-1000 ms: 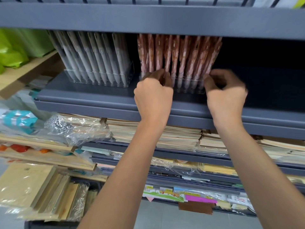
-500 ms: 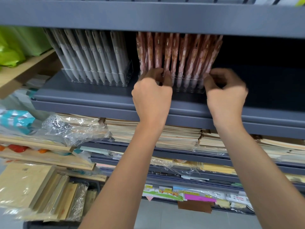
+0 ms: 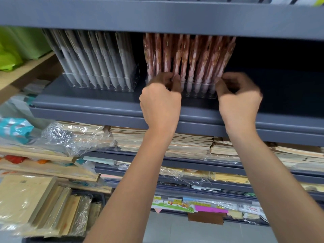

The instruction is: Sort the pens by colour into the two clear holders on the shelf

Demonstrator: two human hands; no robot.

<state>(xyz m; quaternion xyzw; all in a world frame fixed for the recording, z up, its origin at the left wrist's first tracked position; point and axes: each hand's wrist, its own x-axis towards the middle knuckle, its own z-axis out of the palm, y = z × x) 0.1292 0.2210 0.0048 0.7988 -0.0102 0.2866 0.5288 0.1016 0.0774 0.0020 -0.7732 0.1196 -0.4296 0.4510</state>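
Two clear holders stand on the grey shelf. The left holder (image 3: 105, 85) is filled with grey pens (image 3: 98, 57). Brown patterned pens (image 3: 191, 55) stand in the right holder (image 3: 198, 92). My left hand (image 3: 160, 100) is at that holder's left end, thumb and forefinger pinching the lower part of a brown pen. At the holder's right end is my right hand (image 3: 239, 99), blurred, its fingers curled against the last brown pen. The pens' upper ends are hidden behind the shelf above.
The shelf (image 3: 289, 95) continues dark and bare to the right of the holders. An upper shelf edge (image 3: 157, 16) hangs low over the pens. Below lie stacks of notebooks (image 3: 184, 144), plastic wrap (image 3: 73, 137) and wooden shelves (image 3: 26, 72) at the left.
Both hands stay at the two ends of the brown-pen holder, with only slight finger movement. The pens and holders have not visibly shifted.
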